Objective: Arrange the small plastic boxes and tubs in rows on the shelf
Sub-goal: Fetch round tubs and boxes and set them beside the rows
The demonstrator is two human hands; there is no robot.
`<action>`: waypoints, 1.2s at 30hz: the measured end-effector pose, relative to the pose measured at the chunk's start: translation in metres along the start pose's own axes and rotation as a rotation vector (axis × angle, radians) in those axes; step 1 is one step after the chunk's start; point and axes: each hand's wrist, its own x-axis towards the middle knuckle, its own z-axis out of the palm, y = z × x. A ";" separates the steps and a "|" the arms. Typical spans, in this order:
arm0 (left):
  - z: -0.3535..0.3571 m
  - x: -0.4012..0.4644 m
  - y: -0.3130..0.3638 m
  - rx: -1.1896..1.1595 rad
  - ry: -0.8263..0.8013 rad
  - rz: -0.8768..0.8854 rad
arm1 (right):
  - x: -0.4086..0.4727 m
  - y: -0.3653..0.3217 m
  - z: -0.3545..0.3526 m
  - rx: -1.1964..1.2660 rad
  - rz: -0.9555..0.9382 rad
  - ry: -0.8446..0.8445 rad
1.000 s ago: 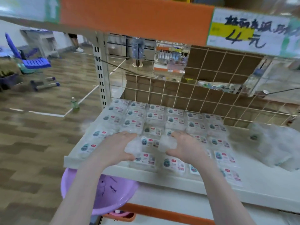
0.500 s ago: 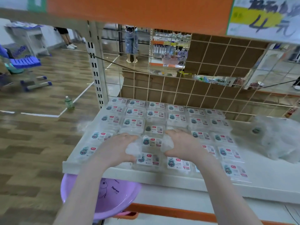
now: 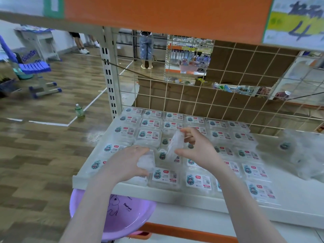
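Forearms reach in over the shelf's front edge. Below that edge a purple basin sits on the lower level, out of the way of the work.

The left hand is low, close to the front-left corner of the shelf, its fingers curled round a clear plastic box that seems to rest on or just above the packed layer; it looks as though it is being seated into a slot. The right hand is a little further in, and its fingers pinch a second clear box held up on edge, tilted, clear of the others. I judge it is turned that way so it can be dropped label-up into the gap between the two hands.

Around them the labelled boxes lie flat in tidy rows, touching side by side, from the front edge to the back of the shelf. Toward the right end a heap of loose clear bagged stock is slumped on the shelf, still unsorted and taking up room the rows would need.

Behind stands a wire grid back panel backed with cardboard, and overhead the orange fascia of the shelf above limits headroom for lifting.
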 end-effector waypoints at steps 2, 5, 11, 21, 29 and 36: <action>0.001 0.001 -0.001 -0.003 -0.002 -0.009 | -0.010 0.012 -0.002 0.100 0.015 0.038; 0.003 0.002 -0.002 -0.004 0.004 -0.025 | -0.024 0.030 -0.006 0.169 0.011 0.040; 0.004 0.005 0.000 -0.013 0.008 -0.059 | -0.035 0.056 -0.008 -0.003 0.033 0.018; 0.004 0.003 0.001 -0.006 0.003 -0.050 | -0.030 0.054 -0.004 -0.328 -0.062 -0.013; 0.002 0.003 0.001 0.013 0.000 -0.029 | -0.001 0.036 0.006 -0.500 -0.107 -0.013; 0.001 0.002 0.002 0.042 0.004 0.001 | 0.022 0.023 0.016 -0.582 -0.065 -0.023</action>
